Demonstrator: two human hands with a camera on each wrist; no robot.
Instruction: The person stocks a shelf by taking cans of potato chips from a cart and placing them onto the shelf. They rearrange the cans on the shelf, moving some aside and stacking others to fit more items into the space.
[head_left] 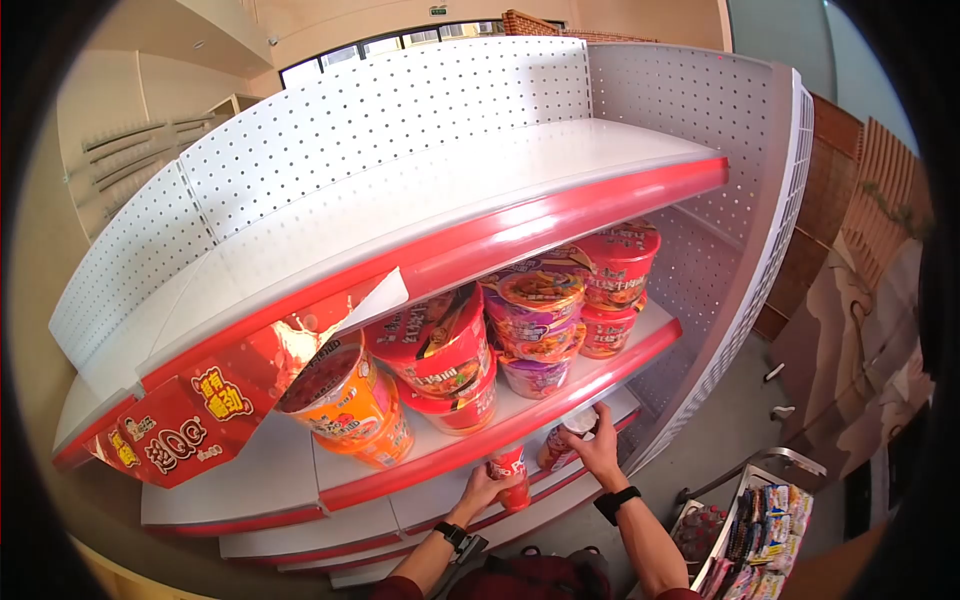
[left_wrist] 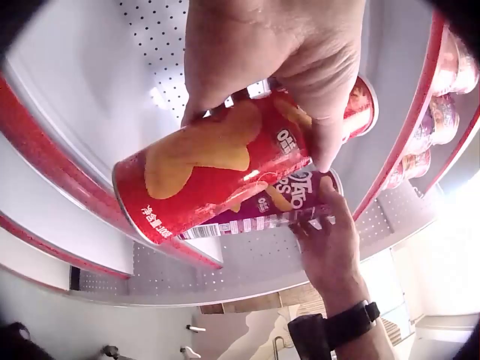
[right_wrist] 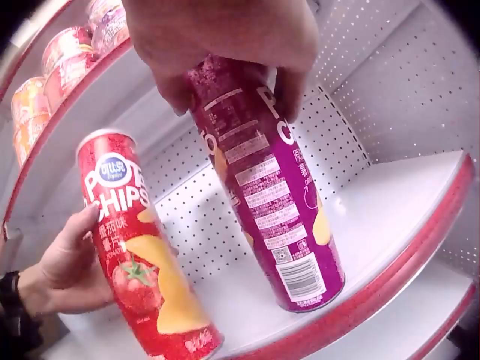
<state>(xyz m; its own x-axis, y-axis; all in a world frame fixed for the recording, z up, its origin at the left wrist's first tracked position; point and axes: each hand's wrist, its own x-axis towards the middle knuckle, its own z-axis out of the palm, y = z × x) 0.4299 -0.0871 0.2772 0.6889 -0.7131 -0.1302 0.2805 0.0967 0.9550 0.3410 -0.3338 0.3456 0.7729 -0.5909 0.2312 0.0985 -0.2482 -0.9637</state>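
Note:
My left hand [head_left: 483, 492] grips a red potato chip can [right_wrist: 142, 255] with a tomato and chips printed on its side. In the right wrist view that can leans a little, in front of the shelf edge. My right hand [head_left: 600, 450] holds a purple potato chip can [right_wrist: 277, 210] near its top, fingers and thumb on either side. Its barcode side faces the right wrist camera, and its base overlaps the lower shelf [right_wrist: 375, 202] close behind the red front strip. The two cans are side by side, the purple one to the right.
Above my hands, a shelf carries stacked noodle cups: orange [head_left: 350, 400], red [head_left: 440, 350] and purple [head_left: 540, 320]. A red promotional sign [head_left: 180, 430] hangs at the left. The perforated side panel [head_left: 720, 290] bounds the right. A cart [head_left: 735, 530] with snack packs stands at lower right.

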